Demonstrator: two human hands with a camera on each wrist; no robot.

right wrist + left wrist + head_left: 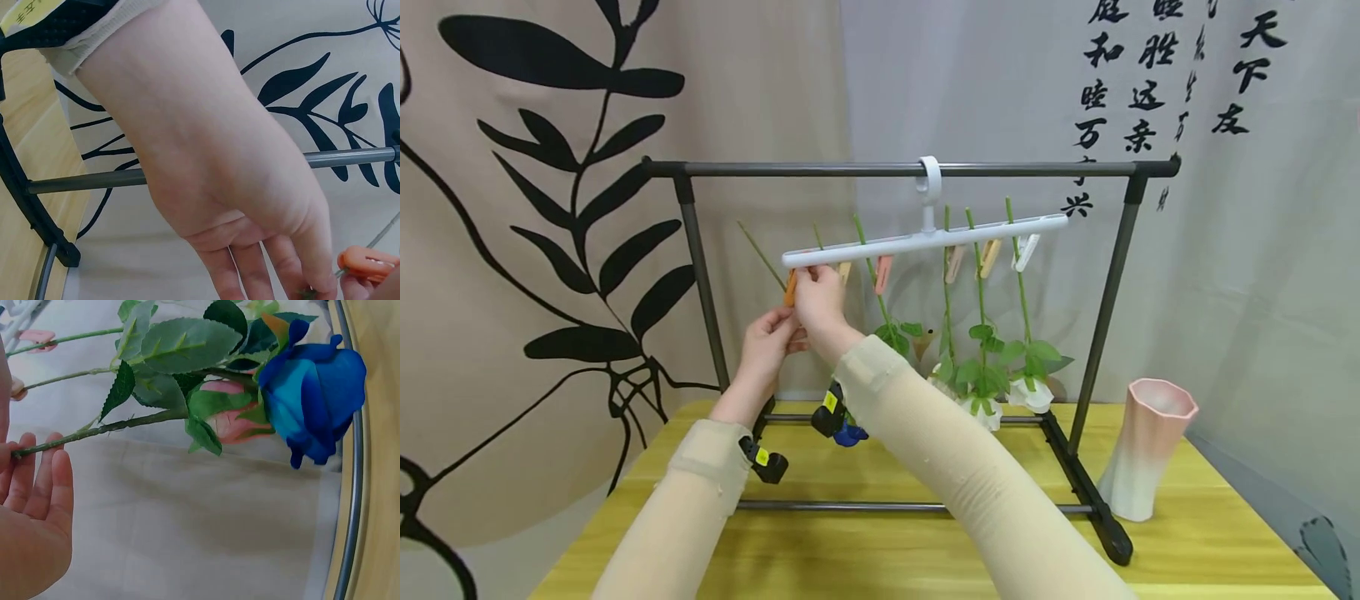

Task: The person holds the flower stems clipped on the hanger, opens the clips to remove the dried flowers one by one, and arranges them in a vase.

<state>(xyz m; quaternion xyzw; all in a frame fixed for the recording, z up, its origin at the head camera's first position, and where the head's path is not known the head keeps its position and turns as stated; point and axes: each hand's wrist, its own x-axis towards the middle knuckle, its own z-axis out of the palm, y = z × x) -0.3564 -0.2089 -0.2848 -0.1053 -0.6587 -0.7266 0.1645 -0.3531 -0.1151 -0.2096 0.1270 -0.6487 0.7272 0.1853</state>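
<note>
My right hand (822,302) is at the low left end of a white clip hanger (917,242), pinching an orange clothespin (790,287). A thin green flower stem (763,257) slants up left past this clothespin. Just below, my left hand (767,337) pinches a flower stem (100,431) between thumb and fingers. In the left wrist view that stem runs toward a pink rose (228,415) and a blue rose (319,394), its join hidden among leaves. The right wrist view shows the left hand close beside the orange clothespin, with only a bit of the right hand at the corner.
The hanger hooks over a dark metal rack's top bar (812,169). Other stems hang head-down from it in a pink clothespin (883,273), a white clothespin (1025,250) and others, with white roses (1032,394) below. A pink-and-white vase (1146,454) stands right on the wooden table (865,550).
</note>
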